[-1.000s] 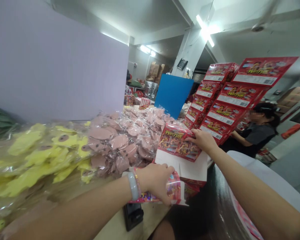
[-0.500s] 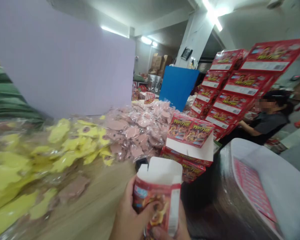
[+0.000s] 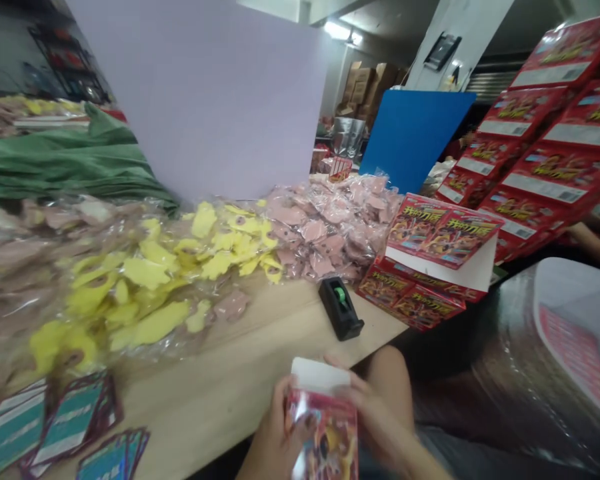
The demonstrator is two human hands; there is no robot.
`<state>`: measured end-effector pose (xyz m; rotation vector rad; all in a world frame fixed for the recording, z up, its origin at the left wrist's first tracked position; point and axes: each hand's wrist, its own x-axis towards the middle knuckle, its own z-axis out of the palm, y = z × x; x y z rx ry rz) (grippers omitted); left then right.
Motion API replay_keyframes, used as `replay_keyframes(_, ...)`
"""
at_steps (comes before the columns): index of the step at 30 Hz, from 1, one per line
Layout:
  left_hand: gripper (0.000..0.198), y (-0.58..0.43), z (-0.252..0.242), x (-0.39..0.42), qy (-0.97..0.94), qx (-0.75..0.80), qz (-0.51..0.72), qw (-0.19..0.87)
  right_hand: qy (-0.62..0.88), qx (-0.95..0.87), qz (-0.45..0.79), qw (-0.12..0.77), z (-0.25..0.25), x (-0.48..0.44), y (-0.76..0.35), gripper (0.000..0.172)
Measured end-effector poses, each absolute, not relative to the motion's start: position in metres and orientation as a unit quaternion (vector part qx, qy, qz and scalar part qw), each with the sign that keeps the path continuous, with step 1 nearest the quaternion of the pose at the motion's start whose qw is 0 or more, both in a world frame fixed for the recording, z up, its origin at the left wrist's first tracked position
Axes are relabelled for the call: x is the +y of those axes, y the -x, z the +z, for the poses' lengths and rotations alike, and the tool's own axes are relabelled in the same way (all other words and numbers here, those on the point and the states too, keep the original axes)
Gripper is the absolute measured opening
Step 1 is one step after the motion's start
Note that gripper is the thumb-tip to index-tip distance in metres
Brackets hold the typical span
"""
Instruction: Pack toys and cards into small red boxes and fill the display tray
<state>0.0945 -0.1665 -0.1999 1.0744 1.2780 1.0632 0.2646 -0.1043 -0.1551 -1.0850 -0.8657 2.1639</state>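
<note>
A small red printed carton (image 3: 325, 427) with a white top flap is held upright at the bottom middle, over the front edge of the wooden table (image 3: 240, 380). My left hand (image 3: 270, 443) grips its left side. My right hand (image 3: 375, 417) wraps its right side, fingers near the flap. Just beyond them stands a black tape dispenser (image 3: 341, 308) with a green roll. Flat red cartons (image 3: 437, 257) are stacked at the table's right end.
Bagged yellow pieces (image 3: 155, 280) and pink pieces (image 3: 330, 227) are heaped across the table. Teal cards (image 3: 55, 427) lie at the lower left. A white board (image 3: 215, 93) and a blue board (image 3: 413, 137) stand behind. Red boxes (image 3: 540, 147) tower at right; a wrapped drum (image 3: 520, 373) sits beside me.
The view has dropped and swung left. The carton has come lower and nearer to me, and its flap now looks folded down. The tape dispenser and the cards have come into sight.
</note>
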Motion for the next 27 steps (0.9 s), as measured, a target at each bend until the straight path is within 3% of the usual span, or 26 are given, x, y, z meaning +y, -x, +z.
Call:
replay_keyframes(2, 0.091, -0.098, -0.207, -0.167, -0.372, 0.504, 0.495, 0.602, 0.375, -0.472, 0.767, 0.219, -0.15, -0.098, -0.266, 0.039)
replay_keyframes(4, 0.104, -0.097, -0.211, -0.171, -0.358, 0.487, 0.498, 0.622, 0.349, -0.608, 0.691, 0.173, -0.137, -0.094, -0.266, 0.038)
replay_keyframes(7, 0.085, -0.09, -0.209, -0.18, -0.446, 0.497, 0.447, 0.595, 0.367, -0.698, 0.596, 0.153, -0.117, -0.094, -0.259, 0.033)
replay_keyframes(10, 0.074, -0.08, -0.2, -0.184, -0.524, 0.456, 0.426, 0.58, 0.329, -0.707, 0.617, 0.103, -0.106, -0.098, -0.254, 0.034)
replay_keyframes(15, 0.07, -0.075, -0.182, -0.188, -0.554, 0.38, 0.425, 0.607, 0.318, -0.679, 0.658, 0.072, -0.088, -0.1, -0.257, 0.037)
replay_keyframes(19, 0.077, -0.076, -0.17, -0.192, -0.503, 0.383, 0.433, 0.642, 0.276, -0.757, 0.592, 0.016, -0.083, -0.12, -0.249, 0.043)
replay_keyframes(22, 0.087, -0.063, -0.148, -0.185, -0.485, 0.392, 0.385, 0.68, 0.306, -0.829, 0.461, 0.08, -0.109, -0.141, -0.246, 0.057)
replay_keyframes(24, 0.062, -0.047, -0.126, -0.173, -0.569, 0.389, 0.314, 0.652, 0.396, -0.809, 0.405, 0.156, -0.131, -0.136, -0.255, 0.059)
replay_keyframes(26, 0.033, -0.032, -0.106, -0.154, -0.686, 0.412, 0.312, 0.511, 0.509, -0.752, 0.354, 0.223, -0.144, -0.108, -0.271, 0.055)
replay_keyframes(27, 0.03, -0.026, -0.1, -0.142, -0.729, 0.431, 0.34, 0.409, 0.56, -0.72, 0.327, 0.249, -0.146, -0.087, -0.279, 0.052)
